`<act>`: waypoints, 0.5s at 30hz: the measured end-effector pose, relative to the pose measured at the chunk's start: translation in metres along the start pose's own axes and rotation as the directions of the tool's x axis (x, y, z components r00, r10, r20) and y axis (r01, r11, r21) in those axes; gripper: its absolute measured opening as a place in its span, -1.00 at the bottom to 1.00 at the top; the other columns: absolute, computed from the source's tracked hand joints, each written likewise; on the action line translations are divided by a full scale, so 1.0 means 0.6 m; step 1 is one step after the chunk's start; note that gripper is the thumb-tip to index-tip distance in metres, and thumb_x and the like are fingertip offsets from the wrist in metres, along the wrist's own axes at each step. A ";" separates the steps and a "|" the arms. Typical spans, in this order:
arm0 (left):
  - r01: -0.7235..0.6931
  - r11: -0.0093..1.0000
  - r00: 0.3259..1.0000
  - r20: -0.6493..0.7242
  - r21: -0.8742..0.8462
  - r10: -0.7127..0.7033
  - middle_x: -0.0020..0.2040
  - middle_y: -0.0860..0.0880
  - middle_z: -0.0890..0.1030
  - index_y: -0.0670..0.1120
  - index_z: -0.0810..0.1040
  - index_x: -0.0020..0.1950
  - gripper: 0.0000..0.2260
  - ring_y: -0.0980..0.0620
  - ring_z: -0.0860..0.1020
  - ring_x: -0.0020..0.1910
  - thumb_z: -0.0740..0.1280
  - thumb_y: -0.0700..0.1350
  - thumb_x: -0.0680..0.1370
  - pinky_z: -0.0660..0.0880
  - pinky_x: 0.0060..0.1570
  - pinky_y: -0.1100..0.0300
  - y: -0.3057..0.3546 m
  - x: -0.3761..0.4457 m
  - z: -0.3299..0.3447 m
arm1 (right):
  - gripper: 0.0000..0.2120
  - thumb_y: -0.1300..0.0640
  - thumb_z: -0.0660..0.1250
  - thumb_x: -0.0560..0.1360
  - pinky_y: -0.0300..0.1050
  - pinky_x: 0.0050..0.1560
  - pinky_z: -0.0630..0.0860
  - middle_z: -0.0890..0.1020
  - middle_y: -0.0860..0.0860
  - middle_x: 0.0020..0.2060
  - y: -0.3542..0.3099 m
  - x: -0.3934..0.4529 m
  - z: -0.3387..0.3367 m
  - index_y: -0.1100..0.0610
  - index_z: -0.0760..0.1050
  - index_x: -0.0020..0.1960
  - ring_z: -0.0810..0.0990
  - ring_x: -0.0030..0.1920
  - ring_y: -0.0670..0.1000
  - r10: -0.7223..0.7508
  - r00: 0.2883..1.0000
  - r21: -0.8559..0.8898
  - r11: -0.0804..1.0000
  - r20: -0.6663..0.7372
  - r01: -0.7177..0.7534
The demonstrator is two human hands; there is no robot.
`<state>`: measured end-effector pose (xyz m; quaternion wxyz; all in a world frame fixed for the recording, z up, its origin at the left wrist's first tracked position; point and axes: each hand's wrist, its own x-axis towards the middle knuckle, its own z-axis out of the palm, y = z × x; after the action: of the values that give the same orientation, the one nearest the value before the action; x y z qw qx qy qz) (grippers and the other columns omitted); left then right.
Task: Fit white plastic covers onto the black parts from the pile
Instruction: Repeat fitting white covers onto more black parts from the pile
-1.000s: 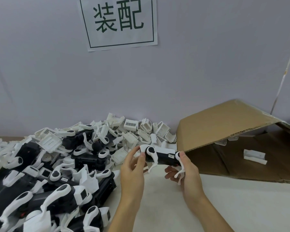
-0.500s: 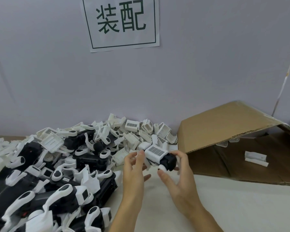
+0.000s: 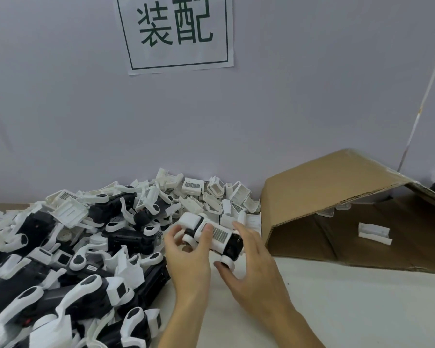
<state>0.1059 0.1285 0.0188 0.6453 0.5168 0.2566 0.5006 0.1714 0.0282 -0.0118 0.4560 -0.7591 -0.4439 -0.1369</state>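
Both hands meet over the pale worktop [image 3: 337,310], just in front of the pile [image 3: 73,247], with one black part [image 3: 232,247] held up between them. The left hand [image 3: 189,257] has its fingers curled round the left end of the part, one finger lying across the top of the white cover [image 3: 212,234] that sits on it. That cover has a striped label facing up. The right hand [image 3: 251,267] comes in from the other side, thumb under the part's right end near a small white wheel-like piece, fingers bent over the far side, so it grips the part too. The part is tilted, its left end higher, and hangs clear of the worktop.

To the left the pile spreads wide: black parts with curved white arms in the near half, loose white covers heaped farther back against the wall. Just right of the pile a cardboard box [image 3: 324,192] lies on its side with its opening toward me, one flap raised. Inside it a single white piece [image 3: 374,233] rests on the cardboard, well apart from the hands. On the wall above hangs a paper sign [image 3: 176,31] with two large dark characters in a thin frame.
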 end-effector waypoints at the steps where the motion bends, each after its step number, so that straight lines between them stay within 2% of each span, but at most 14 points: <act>1: -0.016 0.999 1.000 0.021 0.034 0.015 0.05 0.06 0.57 0.20 0.45 0.08 -0.70 0.29 0.62 -0.11 0.51 -0.01 0.47 0.57 -0.22 0.33 0.000 -0.002 0.000 | -0.44 -0.30 0.22 0.49 -0.33 0.14 0.45 0.38 -0.28 0.28 0.001 0.000 0.001 -0.24 0.16 0.43 0.45 0.19 -0.23 0.035 0.999 0.016 0.999 -0.005 -0.035; 3: -0.045 0.996 0.998 0.051 0.079 0.041 0.13 0.04 0.54 0.14 0.48 0.14 -0.78 0.24 0.59 0.02 0.42 0.01 0.54 0.61 -0.17 0.29 0.000 -0.003 0.003 | -0.63 -0.28 0.20 0.55 -0.39 -0.06 0.46 0.54 -0.28 0.09 0.004 0.000 0.003 -0.27 0.31 0.33 0.56 0.00 -0.21 0.121 0.992 0.119 0.986 -0.047 -0.115; 5: -0.117 0.971 0.993 0.035 0.210 0.113 0.26 0.01 0.43 0.06 0.47 0.24 -0.78 0.07 0.51 0.22 0.32 0.02 0.61 0.58 0.13 0.06 -0.002 -0.004 0.005 | -0.83 -0.17 0.24 0.59 -0.30 -0.28 0.48 0.64 -0.19 -0.17 0.005 0.004 0.005 -0.23 0.46 0.16 0.60 -0.26 -0.14 0.269 0.963 0.287 0.924 -0.023 -0.251; 6: -0.156 0.952 0.987 0.016 0.263 0.157 0.30 0.03 0.37 0.04 0.46 0.27 -0.78 0.01 0.45 0.28 0.27 0.03 0.64 0.50 0.26 -0.03 -0.003 -0.006 0.005 | -0.90 -0.13 0.25 0.60 -0.20 -0.35 0.52 0.66 -0.13 -0.22 0.005 0.007 0.006 -0.19 0.51 0.07 0.61 -0.33 -0.11 0.395 0.918 0.376 0.847 0.026 -0.375; 7: -0.185 0.944 0.980 -0.017 0.273 0.197 0.32 0.03 0.33 0.03 0.45 0.28 -0.79 -0.03 0.42 0.31 0.23 0.02 0.66 0.44 0.30 -0.07 -0.002 -0.007 0.005 | -0.88 -0.11 0.26 0.60 -0.11 -0.40 0.54 0.67 -0.06 -0.22 0.007 0.014 0.006 -0.13 0.55 0.01 0.61 -0.38 -0.09 0.532 0.841 0.452 0.729 0.095 -0.513; 9: -0.196 0.953 0.968 -0.107 0.231 0.226 0.37 0.02 0.29 0.00 0.44 0.32 -0.73 -0.06 0.42 0.31 0.17 0.00 0.65 0.44 0.28 -0.10 -0.001 -0.008 0.001 | -0.78 -0.10 0.26 0.61 -0.13 -0.49 0.50 0.66 0.12 -0.18 0.004 0.030 0.003 0.03 0.56 0.04 0.62 -0.44 0.04 0.713 0.634 0.565 0.403 0.299 -0.720; 10: -0.172 0.965 0.968 -0.150 0.198 0.203 0.39 0.01 0.29 0.00 0.44 0.34 -0.72 -0.06 0.42 0.30 0.15 -0.03 0.65 0.45 0.27 -0.12 0.000 -0.006 -0.002 | -0.72 -0.09 0.24 0.61 -0.16 -0.51 0.48 0.63 0.17 -0.21 -0.002 0.038 -0.001 0.11 0.53 0.08 0.60 -0.47 0.09 0.730 0.547 0.589 0.247 0.410 -0.770; 11: -0.139 0.976 0.968 -0.185 0.170 0.170 0.40 -0.01 0.30 0.01 0.43 0.34 -0.73 -0.06 0.42 0.31 0.14 -0.07 0.66 0.46 0.25 -0.11 -0.001 -0.003 -0.005 | -0.69 -0.07 0.23 0.62 -0.19 -0.52 0.47 0.58 0.19 -0.26 -0.008 0.045 -0.005 0.18 0.50 0.11 0.57 -0.48 0.12 0.709 0.490 0.601 0.116 0.507 -0.790; 12: -0.108 0.983 0.968 -0.209 0.146 0.138 0.39 -0.02 0.31 0.03 0.43 0.32 -0.76 -0.06 0.41 0.32 0.13 -0.11 0.67 0.47 0.21 -0.06 0.000 0.000 -0.006 | -0.69 -0.04 0.23 0.63 -0.21 -0.54 0.47 0.53 0.19 -0.29 -0.017 0.053 -0.009 0.22 0.49 0.11 0.54 -0.46 0.13 0.668 0.468 0.622 0.009 0.578 -0.783; 13: -0.086 0.988 0.969 -0.221 0.130 0.113 0.38 -0.02 0.32 0.04 0.43 0.28 -0.78 -0.07 0.41 0.33 0.12 -0.15 0.67 0.47 0.15 -0.01 0.000 0.002 -0.007 | -0.70 -0.01 0.23 0.63 -0.22 -0.56 0.46 0.50 0.19 -0.29 -0.026 0.063 -0.016 0.24 0.49 0.10 0.52 -0.42 0.13 0.622 0.479 0.657 -0.077 0.619 -0.750; 15: -0.065 0.992 0.970 -0.226 0.111 0.088 0.33 -0.03 0.33 0.04 0.44 0.23 -0.79 -0.09 0.43 0.31 0.13 -0.18 0.67 0.46 0.05 0.06 -0.002 0.005 -0.007 | -0.73 0.04 0.22 0.64 -0.22 -0.58 0.46 0.46 0.18 -0.22 -0.050 0.102 -0.046 0.27 0.48 0.11 0.46 -0.33 0.12 0.568 0.562 0.767 -0.213 0.601 -0.605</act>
<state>0.1040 0.1327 0.0168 0.5640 0.4974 0.3349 0.5677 0.1877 0.0450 0.0576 0.8160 -0.4020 -0.0154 0.4152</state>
